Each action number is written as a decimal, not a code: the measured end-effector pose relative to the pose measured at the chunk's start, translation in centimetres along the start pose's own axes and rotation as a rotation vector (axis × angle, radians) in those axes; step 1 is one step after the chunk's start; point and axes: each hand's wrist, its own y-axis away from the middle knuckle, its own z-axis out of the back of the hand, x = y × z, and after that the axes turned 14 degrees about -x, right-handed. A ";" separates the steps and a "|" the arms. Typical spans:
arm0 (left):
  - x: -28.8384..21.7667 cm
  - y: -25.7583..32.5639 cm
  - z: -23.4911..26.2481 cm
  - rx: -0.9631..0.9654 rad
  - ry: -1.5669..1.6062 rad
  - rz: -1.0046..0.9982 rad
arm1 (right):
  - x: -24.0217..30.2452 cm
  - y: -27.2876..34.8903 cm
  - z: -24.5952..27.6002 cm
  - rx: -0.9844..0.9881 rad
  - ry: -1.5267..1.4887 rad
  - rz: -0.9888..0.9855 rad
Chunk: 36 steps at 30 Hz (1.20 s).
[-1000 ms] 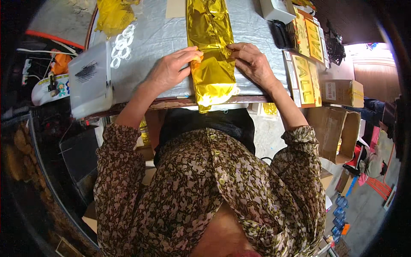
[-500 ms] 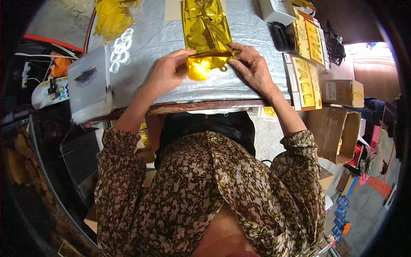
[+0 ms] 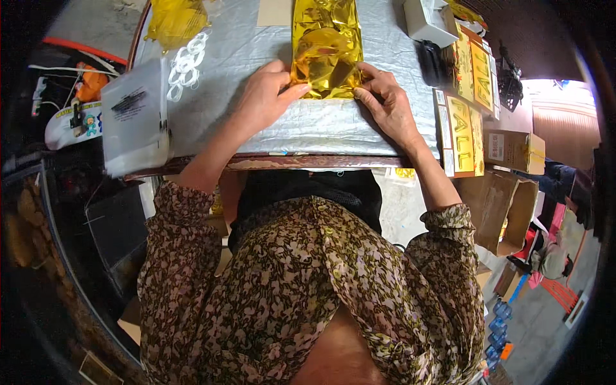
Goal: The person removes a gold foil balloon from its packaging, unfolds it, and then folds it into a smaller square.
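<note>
A shiny gold foil balloon (image 3: 326,48), deflated and flat, stretches away from me across the table. Its near end is folded over, and the fold lies toward me. My left hand (image 3: 264,93) pinches the fold's left corner, with the thumb laid along the edge. At the right corner, my right hand (image 3: 388,102) grips the foil between thumb and bent fingers. Both wrists are above the silver-grey table cover (image 3: 321,125). The balloon's far end runs out of the picture.
Left of my hands lie white rings of ribbon (image 3: 186,67), more gold foil (image 3: 176,22) and a clear plastic bag (image 3: 135,119) at the table's edge. On the right are printed packages (image 3: 462,135), a black case (image 3: 430,61) and a white box (image 3: 428,22). Cardboard boxes (image 3: 497,205) stand beyond.
The balloon's near end, which curled up toward me with a small tab showing, is now folded away onto the rest. My hands still hold both sides, and the tab no longer shows.
</note>
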 end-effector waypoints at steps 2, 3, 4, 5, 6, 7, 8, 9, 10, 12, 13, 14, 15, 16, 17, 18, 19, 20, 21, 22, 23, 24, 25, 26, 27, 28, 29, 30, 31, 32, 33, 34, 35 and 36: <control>-0.8 -0.4 0.4 0.005 0.000 0.045 | -0.1 0.1 0.0 -0.005 0.007 0.012; -1.3 -0.4 0.7 -0.015 0.010 0.066 | -0.2 0.1 -0.1 -0.013 0.015 0.021; -1.7 -0.3 0.8 -0.036 0.020 0.086 | -0.2 0.1 -0.1 -0.011 0.015 0.021; -1.7 -0.2 0.6 -0.036 0.021 0.088 | -0.2 0.1 -0.1 -0.012 0.024 0.022; -1.7 0.1 0.5 -0.007 0.060 0.192 | -0.2 0.1 -0.1 -0.011 0.031 0.025; -1.8 0.3 0.3 0.022 0.099 0.296 | -0.3 0.2 -0.2 -0.008 0.029 0.024; -1.9 0.3 0.3 0.021 0.097 0.300 | -0.3 0.2 -0.2 -0.006 0.032 0.022; -2.1 0.2 0.4 -0.009 0.052 0.258 | -0.4 0.2 -0.2 -0.005 0.037 0.019; -2.3 0.2 0.4 -0.039 0.007 0.217 | -0.4 0.2 -0.2 -0.003 0.035 0.019; -2.3 0.3 -0.3 -0.107 -0.021 0.210 | -0.3 0.0 -0.3 0.003 0.049 0.014; -2.3 0.3 -0.5 -0.175 -0.047 0.200 | -0.3 0.0 -0.3 0.005 0.046 0.015; -2.4 0.2 -0.5 -0.176 -0.050 0.202 | -0.1 0.0 -0.3 0.006 0.044 0.010; -2.4 0.1 -0.5 -0.163 -0.053 0.216 | -0.1 0.1 -0.2 0.006 0.042 0.003; -2.4 0.0 -0.5 -0.150 -0.057 0.230 | -0.2 0.1 -0.2 0.007 0.041 0.002; -1.9 0.2 -0.7 -0.149 -0.058 0.232 | -0.2 0.2 -0.2 0.008 0.048 0.009; -1.4 0.4 -0.8 -0.171 0.085 0.253 | -0.2 0.1 -0.2 0.008 0.055 0.018; -1.0 0.6 -0.9 -0.191 0.228 0.273 | -0.2 0.1 -0.2 0.009 0.053 0.018; -0.7 0.8 -1.0 -0.192 0.227 0.273 | -0.2 0.0 -0.2 0.014 0.056 0.015; -0.7 0.7 -0.9 -0.192 0.158 0.224 | -0.3 0.0 -0.3 0.020 0.058 0.009; -0.8 0.7 -0.7 -0.192 0.088 0.173 | -0.2 0.0 -0.3 0.021 0.057 0.009; -1.1 0.6 -0.7 -0.192 0.088 0.174 | -0.2 0.1 -0.2 0.018 0.063 0.016; -1.7 0.4 -0.7 -0.180 0.011 0.182 | -0.1 0.0 -0.1 0.017 0.068 0.026; -2.0 0.3 -0.7 -0.167 -0.065 0.190 | 0.0 0.0 -0.1 0.019 0.067 0.027; -1.7 0.4 -0.9 -0.168 -0.066 0.191 | 0.1 0.1 0.0 0.029 0.076 0.024; -1.4 0.6 -1.2 -0.214 -0.088 0.133 | 0.3 0.1 0.0 0.038 0.087 0.022; -1.1 0.6 -1.3 -0.260 -0.109 0.074 | 0.3 0.0 0.0 0.037 0.087 0.023; -0.9 0.7 -1.4 -0.260 -0.110 0.073 | 0.3 -0.1 0.0 0.038 0.044 -0.008; -0.8 0.7 -1.4 -0.267 -0.135 0.051 | 0.2 0.0 0.0 0.039 0.001 -0.042; -0.8 0.7 -1.5 -0.274 -0.161 0.029 | 0.2 0.0 -0.1 0.037 0.002 -0.045; -0.8 0.7 -1.4 -0.271 -0.160 0.028 | 0.3 0.0 -0.2 -0.006 -0.026 -0.073; -0.8 0.7 -1.5 -0.260 -0.167 0.040 | 0.3 0.0 -0.2 -0.050 -0.053 -0.101; -0.9 0.7 -1.4 -0.249 -0.174 0.051 | 0.1 0.1 -0.2 -0.052 -0.051 -0.104; -1.0 0.7 -1.3 -0.245 -0.172 0.050 | -0.3 0.1 -0.3 -0.058 -0.023 -0.094; -1.3 0.6 -1.1 -0.209 -0.180 0.080 | -0.6 0.1 -0.2 -0.065 0.007 -0.085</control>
